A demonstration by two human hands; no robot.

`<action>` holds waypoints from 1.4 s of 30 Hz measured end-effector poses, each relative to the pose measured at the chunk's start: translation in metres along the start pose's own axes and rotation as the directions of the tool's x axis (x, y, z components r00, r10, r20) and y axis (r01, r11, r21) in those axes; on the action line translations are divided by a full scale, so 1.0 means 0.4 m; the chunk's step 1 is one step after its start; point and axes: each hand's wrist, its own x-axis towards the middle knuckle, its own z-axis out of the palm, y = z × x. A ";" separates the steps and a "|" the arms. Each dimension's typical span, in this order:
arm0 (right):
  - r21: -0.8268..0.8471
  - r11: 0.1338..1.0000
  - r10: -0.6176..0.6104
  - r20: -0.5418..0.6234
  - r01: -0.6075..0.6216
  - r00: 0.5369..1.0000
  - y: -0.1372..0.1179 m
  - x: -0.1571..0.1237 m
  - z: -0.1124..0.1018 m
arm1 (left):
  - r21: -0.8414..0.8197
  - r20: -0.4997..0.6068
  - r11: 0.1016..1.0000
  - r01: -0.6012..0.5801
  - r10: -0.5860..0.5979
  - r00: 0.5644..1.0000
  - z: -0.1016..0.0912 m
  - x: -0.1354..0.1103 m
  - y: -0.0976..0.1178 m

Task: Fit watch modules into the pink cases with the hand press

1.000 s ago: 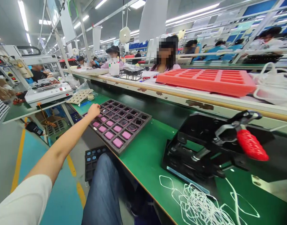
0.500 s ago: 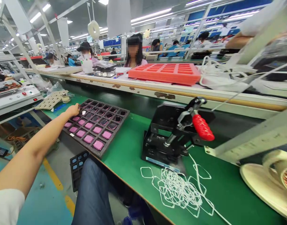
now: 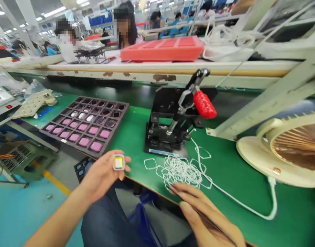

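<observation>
My left hand holds a small square part with a pale rim and a yellow-and-white centre. It is held above the front edge of the bench. On the right, the outstretched fingers of my right hand reach the near edge of a tangled pile of thin white square rings. Whether a fingertip has hold of a ring, I cannot tell. Behind the pile stands a black toggle-clamp press with a red handle. A dark foam tray lies to the left, with pink pieces in its front rows and dark pieces at the back.
A cream fan stands at the right, its white cable crossing the bench. Beige trays lie at the far left. On the raised shelf behind sits a red foam tray. Several people are seated beyond it.
My left hand has come back from the far side of the foam tray, now with the small square part. My right hand has come into view at the white rings. The view has shifted.
</observation>
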 end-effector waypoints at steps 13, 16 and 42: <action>0.018 0.959 -0.284 0.066 0.284 0.956 -0.028 -0.039 0.065 | 0.307 0.087 0.946 0.103 -0.136 0.987 0.182 -0.081 -0.161; 0.020 0.960 -0.279 0.074 0.278 0.958 -0.021 -0.044 0.060 | 0.354 0.083 0.930 0.102 -0.140 0.987 0.188 -0.086 -0.170; -0.103 0.985 -0.167 -0.335 0.140 0.927 0.042 -0.006 0.043 | -0.078 0.136 0.953 0.291 -0.279 0.950 0.271 0.065 -0.182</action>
